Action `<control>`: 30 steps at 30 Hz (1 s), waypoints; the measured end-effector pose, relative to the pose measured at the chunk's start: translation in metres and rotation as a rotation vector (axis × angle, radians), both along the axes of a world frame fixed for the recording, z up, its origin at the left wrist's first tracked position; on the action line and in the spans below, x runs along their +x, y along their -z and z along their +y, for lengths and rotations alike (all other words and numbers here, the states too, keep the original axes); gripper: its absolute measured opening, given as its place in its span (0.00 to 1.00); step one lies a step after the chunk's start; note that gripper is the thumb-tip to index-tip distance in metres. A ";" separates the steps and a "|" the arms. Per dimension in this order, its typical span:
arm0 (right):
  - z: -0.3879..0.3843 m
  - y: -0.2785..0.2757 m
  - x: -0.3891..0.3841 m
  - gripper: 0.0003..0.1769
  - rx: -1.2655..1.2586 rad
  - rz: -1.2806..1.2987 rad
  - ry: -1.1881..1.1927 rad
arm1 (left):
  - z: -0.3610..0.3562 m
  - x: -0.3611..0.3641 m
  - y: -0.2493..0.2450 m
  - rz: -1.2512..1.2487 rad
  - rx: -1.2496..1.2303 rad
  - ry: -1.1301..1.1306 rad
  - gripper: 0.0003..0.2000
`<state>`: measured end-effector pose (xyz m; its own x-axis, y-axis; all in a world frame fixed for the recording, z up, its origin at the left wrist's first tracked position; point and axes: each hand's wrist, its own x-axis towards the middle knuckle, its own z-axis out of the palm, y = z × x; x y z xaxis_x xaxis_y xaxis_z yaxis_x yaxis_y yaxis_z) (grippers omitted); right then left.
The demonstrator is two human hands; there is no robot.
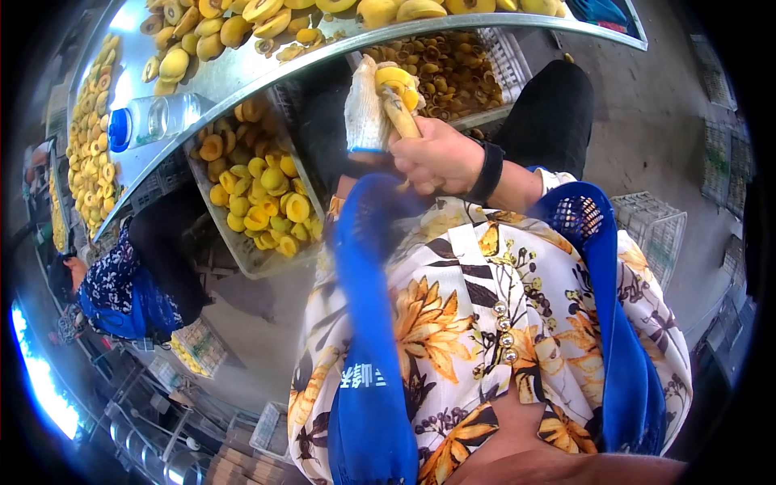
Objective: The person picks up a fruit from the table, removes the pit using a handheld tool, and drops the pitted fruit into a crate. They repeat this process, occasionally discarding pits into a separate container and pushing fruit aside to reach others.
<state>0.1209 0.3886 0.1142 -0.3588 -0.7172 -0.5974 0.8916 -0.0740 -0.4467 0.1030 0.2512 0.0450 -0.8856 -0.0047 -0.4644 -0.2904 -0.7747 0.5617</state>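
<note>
Yellow peach half: in gloved left hand, fingers closed round it. Probably light, slippery, bruisable; cup from beneath. Right hand: fingers tight on wooden-handled tool against the fruit. Metal worktop carries cut peaches, bottle. Grey floor, crates around.

Single head-worn camera looks steeply down and forward. Fisheye view bends edges, darkens corners. Floral shirt fills lower centre, close to the lens; left hand and right hand sit farther out, above centre; metal table arcs across top.
</note>
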 end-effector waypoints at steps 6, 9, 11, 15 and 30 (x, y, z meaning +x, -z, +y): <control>0.003 0.019 0.008 0.05 0.111 0.332 -0.062 | 0.005 0.001 -0.019 -0.027 -0.056 0.020 0.18; -0.008 0.038 0.009 0.14 0.418 0.887 -0.088 | 0.005 -0.003 -0.030 -0.106 -0.180 -0.023 0.16; -0.009 0.054 0.011 0.15 0.536 1.097 -0.078 | 0.006 -0.005 -0.034 -0.100 -0.164 -0.028 0.16; 0.006 0.042 0.017 0.17 0.675 1.119 -0.138 | 0.025 0.002 -0.040 -0.068 -0.124 -0.051 0.16; 0.006 0.056 0.011 0.14 0.541 1.189 0.042 | 0.022 -0.010 -0.012 -0.110 0.051 -0.090 0.16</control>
<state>0.1319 0.3946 0.0586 -0.8797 -0.4628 -0.1090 -0.0652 0.3445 -0.9365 0.0930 0.2729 0.0570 -0.8265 -0.0553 -0.5602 -0.2762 -0.8272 0.4892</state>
